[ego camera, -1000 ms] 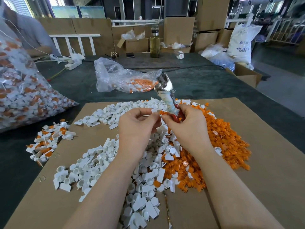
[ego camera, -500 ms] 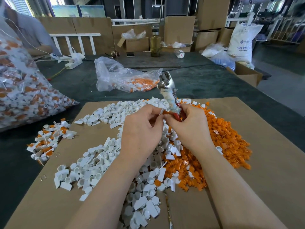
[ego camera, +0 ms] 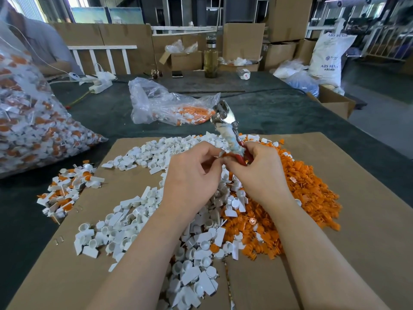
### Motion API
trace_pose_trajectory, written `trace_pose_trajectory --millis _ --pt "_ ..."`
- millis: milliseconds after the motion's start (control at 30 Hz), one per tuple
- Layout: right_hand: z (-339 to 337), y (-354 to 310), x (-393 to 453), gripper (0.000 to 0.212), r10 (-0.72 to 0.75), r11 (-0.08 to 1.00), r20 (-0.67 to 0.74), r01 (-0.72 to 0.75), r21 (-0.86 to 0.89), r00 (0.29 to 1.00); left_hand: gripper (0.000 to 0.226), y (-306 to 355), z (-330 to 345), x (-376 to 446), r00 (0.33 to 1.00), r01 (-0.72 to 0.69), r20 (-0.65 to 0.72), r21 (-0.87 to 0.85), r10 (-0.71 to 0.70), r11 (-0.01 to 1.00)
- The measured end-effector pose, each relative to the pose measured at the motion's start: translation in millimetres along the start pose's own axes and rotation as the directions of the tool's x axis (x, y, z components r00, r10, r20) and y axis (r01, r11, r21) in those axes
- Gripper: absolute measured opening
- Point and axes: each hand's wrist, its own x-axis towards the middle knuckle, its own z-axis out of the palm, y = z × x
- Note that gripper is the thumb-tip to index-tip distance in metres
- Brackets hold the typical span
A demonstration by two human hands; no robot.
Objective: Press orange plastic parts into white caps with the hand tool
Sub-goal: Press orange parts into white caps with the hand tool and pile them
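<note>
My right hand [ego camera: 259, 173] grips the red handles of the hand tool [ego camera: 225, 124], whose metal head points up and away. My left hand [ego camera: 192, 175] pinches a small white piece against the fingertips of the right hand; what exactly it is stays hidden by the fingers. Below both hands lies a pile of white caps [ego camera: 134, 218] on the left and a heap of orange plastic parts [ego camera: 308, 193] on the right, all on a cardboard sheet [ego camera: 362, 220].
A small heap of assembled white-and-orange caps [ego camera: 67, 189] lies left of the cardboard on the dark table [ego camera: 268, 108]. A big bag of finished caps [ego camera: 29, 121] stands at far left. A clear bag with orange parts [ego camera: 169, 108] lies behind. Boxes and a bottle [ego camera: 210, 57] stand at the back.
My hands have drawn closer together and the left fingertips now meet the right ones. The tool has tilted slightly to the right.
</note>
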Motion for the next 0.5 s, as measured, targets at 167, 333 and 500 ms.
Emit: trace_pose_trajectory --millis 167,333,500 --pt "0.4 1.1 1.3 0.008 0.034 0.985 0.082 -0.047 0.168 0.996 0.018 1.4 2.1 -0.1 0.995 0.065 -0.069 -0.016 -0.066 0.998" --pt "0.3 -1.3 0.3 0.017 0.026 0.973 0.148 -0.059 0.222 0.989 0.016 1.5 1.6 0.0 0.988 0.078 -0.132 0.019 -0.074 0.997" --pt "-0.5 -4.4 -0.5 0.008 0.093 0.945 0.165 -0.139 0.296 0.982 0.019 2.9 1.5 1.3 0.977 0.133 -0.147 -0.156 -0.156 0.979"
